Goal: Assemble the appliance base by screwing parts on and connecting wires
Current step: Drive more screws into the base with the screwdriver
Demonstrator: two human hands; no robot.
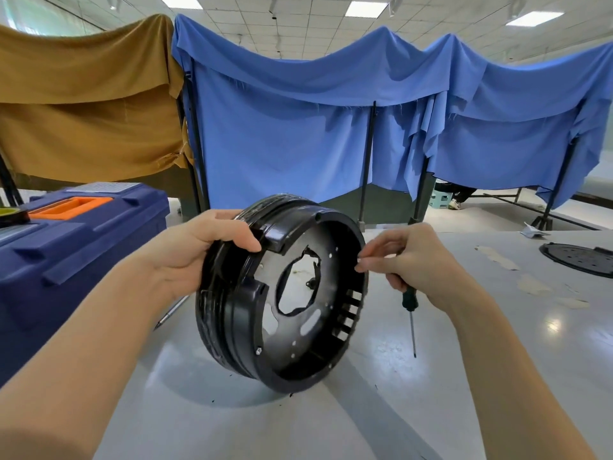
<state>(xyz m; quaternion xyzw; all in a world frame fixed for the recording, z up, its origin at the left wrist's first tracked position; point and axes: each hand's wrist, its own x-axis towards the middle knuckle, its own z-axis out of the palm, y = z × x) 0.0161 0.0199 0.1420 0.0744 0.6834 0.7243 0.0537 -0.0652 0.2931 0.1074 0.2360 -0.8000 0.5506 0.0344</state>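
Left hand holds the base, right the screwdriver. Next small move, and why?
Probably swing the screwdriver tip up to a hole near the rim of the appliance base: the right hand is at that rim, but the shaft points down, and the left hand grips the base tilted.

I see the appliance base (238, 330) tipped up over the tabletop (514, 343), toolbox (83, 247) to its left, screwdriver (410, 303) just right, round plate (577, 258) far right, draped cloths (298, 127) behind.
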